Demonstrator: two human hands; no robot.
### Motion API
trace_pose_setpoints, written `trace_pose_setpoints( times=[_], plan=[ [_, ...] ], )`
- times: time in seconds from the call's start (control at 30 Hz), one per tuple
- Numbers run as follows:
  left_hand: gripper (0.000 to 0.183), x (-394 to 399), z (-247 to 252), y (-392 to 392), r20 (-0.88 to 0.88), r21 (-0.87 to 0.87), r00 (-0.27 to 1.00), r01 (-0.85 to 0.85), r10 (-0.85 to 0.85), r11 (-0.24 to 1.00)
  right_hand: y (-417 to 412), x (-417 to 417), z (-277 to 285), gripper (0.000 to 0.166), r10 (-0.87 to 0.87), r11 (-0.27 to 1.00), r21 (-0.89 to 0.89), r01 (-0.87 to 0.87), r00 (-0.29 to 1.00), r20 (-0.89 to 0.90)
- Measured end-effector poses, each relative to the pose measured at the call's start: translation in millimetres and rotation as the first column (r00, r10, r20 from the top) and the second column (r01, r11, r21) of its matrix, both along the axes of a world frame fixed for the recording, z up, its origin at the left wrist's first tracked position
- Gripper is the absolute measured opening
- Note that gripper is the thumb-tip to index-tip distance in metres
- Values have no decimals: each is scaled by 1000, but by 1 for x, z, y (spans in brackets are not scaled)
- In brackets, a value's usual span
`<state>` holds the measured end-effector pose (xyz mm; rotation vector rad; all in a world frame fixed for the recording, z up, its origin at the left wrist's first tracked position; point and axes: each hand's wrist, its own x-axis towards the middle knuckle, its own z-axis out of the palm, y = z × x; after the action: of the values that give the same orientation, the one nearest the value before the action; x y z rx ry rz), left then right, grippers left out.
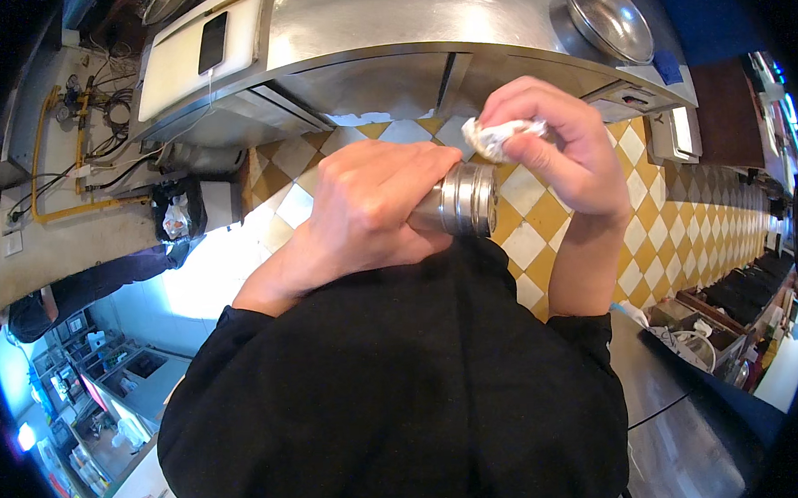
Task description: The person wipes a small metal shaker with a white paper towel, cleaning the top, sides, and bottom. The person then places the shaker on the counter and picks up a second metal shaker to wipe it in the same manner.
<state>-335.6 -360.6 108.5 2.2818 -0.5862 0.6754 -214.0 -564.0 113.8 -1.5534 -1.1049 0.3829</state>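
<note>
My left hand [377, 203] is wrapped around a shaker jar with a metal screw lid [467, 199], tilted on its side so that the lid points right. Most of its body is hidden by my fingers and palm. Raised to the right of the lid, my right hand [554, 142] pinches a crumpled white paper tissue or cloth [497, 136] between thumb and fingers. The tissue is just above the lid; a small gap shows between them. Both hands are in front of my black top, over the tiled floor.
A stainless steel counter [389, 16] runs ahead, bearing a metal bowl [609, 19] at right. At left, a phone [213, 43] with a white cable and a knife [195, 19] lie on a white cutting board [164, 79]. A person [100, 282] in dark clothes is at far left.
</note>
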Motion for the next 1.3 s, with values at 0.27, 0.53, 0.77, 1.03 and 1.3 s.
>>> trace_pose_setpoints(
  times=[0.27,0.53,0.77,1.03,1.3],
  plan=[
    [36,1,1,-4,-123,-23,990,68,-71,997,5,-8,-1,13,192,980,73,-187,978,-80],
    [40,1,-14,5,-253,-49,965,-90,74,995,7,-37,18,15,74,996,-82,-48,929,362],
    [56,8,-1,37,-247,-420,951,67,-185,905,-30,-48,25,28,-465,874,160,458,695,549],
    [75,7,-18,27,-338,-654,834,125,-436,746,-16,-42,12,25,-568,816,342,466,754,330],
    [84,10,-31,22,-277,-689,844,158,-459,707,-10,-43,10,23,-558,822,326,467,775,297]
  ],
)
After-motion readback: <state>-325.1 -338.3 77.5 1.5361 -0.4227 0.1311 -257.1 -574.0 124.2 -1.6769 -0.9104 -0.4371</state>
